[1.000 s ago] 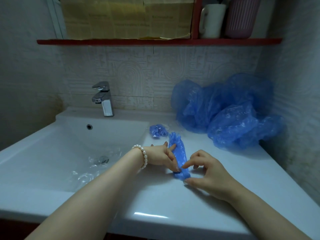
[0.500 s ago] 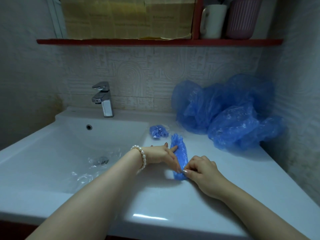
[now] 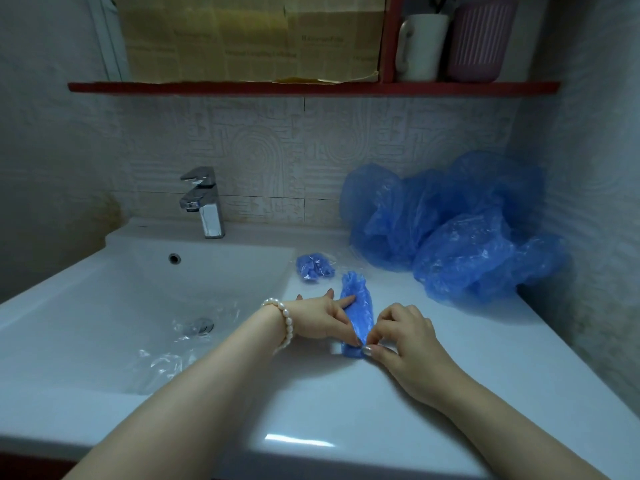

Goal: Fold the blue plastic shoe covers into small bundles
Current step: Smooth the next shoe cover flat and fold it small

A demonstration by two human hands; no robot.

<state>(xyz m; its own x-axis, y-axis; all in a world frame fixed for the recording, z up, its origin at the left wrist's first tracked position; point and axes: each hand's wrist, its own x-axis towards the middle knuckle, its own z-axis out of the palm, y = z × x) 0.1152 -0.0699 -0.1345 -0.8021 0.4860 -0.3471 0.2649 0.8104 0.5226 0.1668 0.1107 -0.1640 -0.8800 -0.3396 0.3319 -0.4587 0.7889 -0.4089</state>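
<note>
A blue plastic shoe cover (image 3: 360,306), flattened into a narrow strip, lies on the white counter (image 3: 450,358). My left hand (image 3: 322,320), with a pearl bracelet on the wrist, presses straight fingers onto the strip's left side. My right hand (image 3: 403,336) pinches the strip's near end, fingers curled. A small folded blue bundle (image 3: 314,267) sits just behind, near the basin's corner. A heap of loose blue shoe covers (image 3: 453,230) is piled in the back right corner.
The basin (image 3: 104,306) on the left holds crumpled clear plastic (image 3: 180,341) near the drain. A chrome tap (image 3: 204,202) stands behind it. A red shelf (image 3: 311,87) above carries a white mug (image 3: 420,46) and a pink holder (image 3: 479,39). A wall closes the right side.
My right hand moved left onto the strip's near end and its fingers curled into a pinch. My left hand stayed on the strip.
</note>
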